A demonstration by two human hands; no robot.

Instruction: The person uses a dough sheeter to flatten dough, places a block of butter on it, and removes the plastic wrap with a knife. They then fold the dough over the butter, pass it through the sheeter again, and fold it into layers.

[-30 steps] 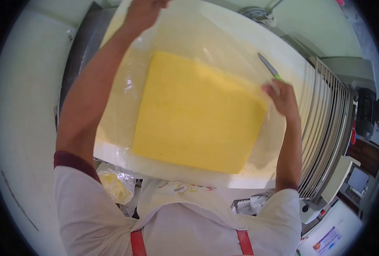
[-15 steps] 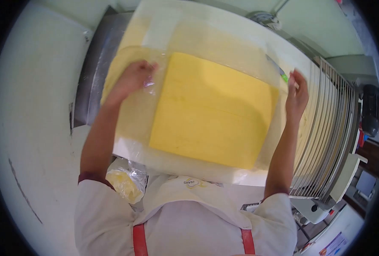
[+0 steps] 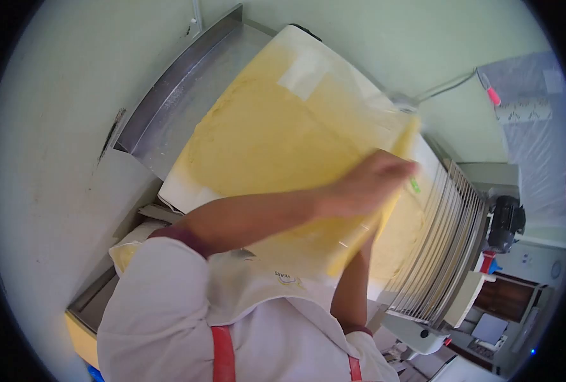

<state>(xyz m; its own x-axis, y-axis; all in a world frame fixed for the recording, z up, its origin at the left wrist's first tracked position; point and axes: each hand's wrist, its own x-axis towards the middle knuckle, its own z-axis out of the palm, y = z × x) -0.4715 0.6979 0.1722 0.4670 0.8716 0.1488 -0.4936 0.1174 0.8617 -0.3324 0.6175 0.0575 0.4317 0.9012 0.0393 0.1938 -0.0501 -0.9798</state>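
A flat yellow slab [image 3: 411, 135], like a sheet of butter, is tipped up steeply on the right part of the work surface. Clear plastic film [image 3: 359, 234] hangs along it. My left hand [image 3: 369, 181] reaches across to the right, blurred, with its fingers curled around the upper edge of the film. Behind the slab my right hand is hidden; only the right forearm [image 3: 357, 274] shows. Pale yellow rolled dough [image 3: 257, 134] lies flat on the white surface [image 3: 180, 181]. A knife's green handle [image 3: 415, 184] shows just beyond my left hand.
To the right stands a metal wire guard [image 3: 445, 239] over a machine's end, with a dark motor [image 3: 507, 224] behind. A metal tray [image 3: 200, 89] with a raised edge lies at the left. A wall [image 3: 385, 44] runs along the back.
The slab lay flat between my hands and is now raised and tilted at the right. My left hand has swung across to the right. The view has turned, uncovering more dough.
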